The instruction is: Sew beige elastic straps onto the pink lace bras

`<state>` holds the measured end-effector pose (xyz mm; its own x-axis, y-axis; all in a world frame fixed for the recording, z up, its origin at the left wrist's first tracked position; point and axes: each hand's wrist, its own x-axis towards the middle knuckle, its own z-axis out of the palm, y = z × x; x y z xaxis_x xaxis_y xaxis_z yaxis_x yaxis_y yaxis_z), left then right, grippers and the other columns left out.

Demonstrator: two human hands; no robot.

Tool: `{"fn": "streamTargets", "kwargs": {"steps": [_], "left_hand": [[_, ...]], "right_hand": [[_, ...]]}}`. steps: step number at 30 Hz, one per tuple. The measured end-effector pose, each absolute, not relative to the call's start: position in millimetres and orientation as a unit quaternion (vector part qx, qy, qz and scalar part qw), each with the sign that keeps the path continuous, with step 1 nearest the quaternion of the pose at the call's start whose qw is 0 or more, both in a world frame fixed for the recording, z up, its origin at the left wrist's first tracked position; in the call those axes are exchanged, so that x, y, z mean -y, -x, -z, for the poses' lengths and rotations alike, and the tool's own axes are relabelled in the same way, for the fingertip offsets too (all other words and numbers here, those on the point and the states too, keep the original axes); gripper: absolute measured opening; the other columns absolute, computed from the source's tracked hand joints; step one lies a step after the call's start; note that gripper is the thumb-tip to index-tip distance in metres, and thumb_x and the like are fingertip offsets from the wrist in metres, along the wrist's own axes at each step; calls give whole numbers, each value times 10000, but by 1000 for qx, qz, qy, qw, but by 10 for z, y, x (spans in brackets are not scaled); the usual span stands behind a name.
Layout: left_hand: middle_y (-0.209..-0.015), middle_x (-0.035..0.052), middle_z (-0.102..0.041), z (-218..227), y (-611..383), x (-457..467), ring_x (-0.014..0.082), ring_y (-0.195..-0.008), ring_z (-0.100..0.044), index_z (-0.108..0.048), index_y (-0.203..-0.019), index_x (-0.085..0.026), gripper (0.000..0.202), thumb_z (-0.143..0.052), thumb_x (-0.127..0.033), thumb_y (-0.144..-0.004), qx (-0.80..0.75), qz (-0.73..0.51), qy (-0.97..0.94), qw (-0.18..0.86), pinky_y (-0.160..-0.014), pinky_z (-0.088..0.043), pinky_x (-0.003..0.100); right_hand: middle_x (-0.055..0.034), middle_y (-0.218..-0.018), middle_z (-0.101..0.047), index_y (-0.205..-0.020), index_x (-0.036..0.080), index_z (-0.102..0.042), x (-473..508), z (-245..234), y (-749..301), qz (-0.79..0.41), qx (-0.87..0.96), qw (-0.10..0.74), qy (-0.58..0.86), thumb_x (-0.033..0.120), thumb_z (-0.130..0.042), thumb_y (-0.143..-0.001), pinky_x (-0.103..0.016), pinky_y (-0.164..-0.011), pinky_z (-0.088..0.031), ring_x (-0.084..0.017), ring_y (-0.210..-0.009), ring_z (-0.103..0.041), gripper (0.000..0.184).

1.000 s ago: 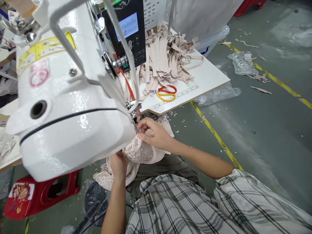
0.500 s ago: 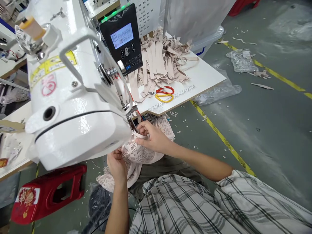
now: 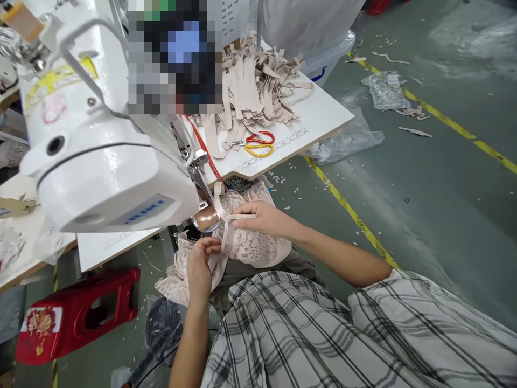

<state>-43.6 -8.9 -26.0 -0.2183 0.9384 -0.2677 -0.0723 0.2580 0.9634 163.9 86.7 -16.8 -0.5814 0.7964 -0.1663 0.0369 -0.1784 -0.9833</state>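
Note:
A pale pink lace bra [image 3: 258, 249] hangs in front of the white sewing machine [image 3: 100, 183], just beside the metal arm [image 3: 207, 216] under its needle. My right hand [image 3: 260, 218] is closed on the bra's narrow edge strip at the upper side of the cup. Lower and to the left, my left hand [image 3: 201, 263] pinches the same garment's edge with bent fingertips. A beige strap [image 3: 218, 199] rises from the bra near the needle area. More pink lace [image 3: 177, 275] drapes behind my left wrist.
On the white tabletop [image 3: 323, 116] lie red-and-yellow-handled scissors [image 3: 260, 144] and a heap of beige fabric strips [image 3: 254, 86]. A red stool [image 3: 81, 312] stands at lower left. Plastic bags [image 3: 347, 140] and scraps lie on the floor. The control panel is pixelated.
Both hands and the bra have come away from the needle, so the metal arm and the strap now show. The camera view has shifted, with the machine moving left and up.

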Motion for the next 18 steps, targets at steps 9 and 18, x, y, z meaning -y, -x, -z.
{"fn": "streamTargets", "kwargs": {"steps": [9, 18], "left_hand": [[-935, 87, -718, -199, 209, -84, 281, -951, -674, -747, -930, -247, 445, -571, -647, -846, -467, -475, -316, 676, -918, -529, 497], [-1284, -89, -634, -727, 2097, -2, 179, -1002, -512, -589, -1291, -464, 361, -390, -482, -990, -662, -554, -389, 320, -863, -366, 466]], "right_hand": [[-42, -946, -721, -1018, 221, -727, -536, 334, -1748, -582, 728, 194, 306, 490, -587, -906, -296, -728, -464, -197, -856, -641, 324], [-94, -912, -689, -982, 196, -706, -669, 861, -2229, -406, 860, 106, 289, 418, -387, -1012, -350, -819, -424, -213, -859, -591, 390]]}}
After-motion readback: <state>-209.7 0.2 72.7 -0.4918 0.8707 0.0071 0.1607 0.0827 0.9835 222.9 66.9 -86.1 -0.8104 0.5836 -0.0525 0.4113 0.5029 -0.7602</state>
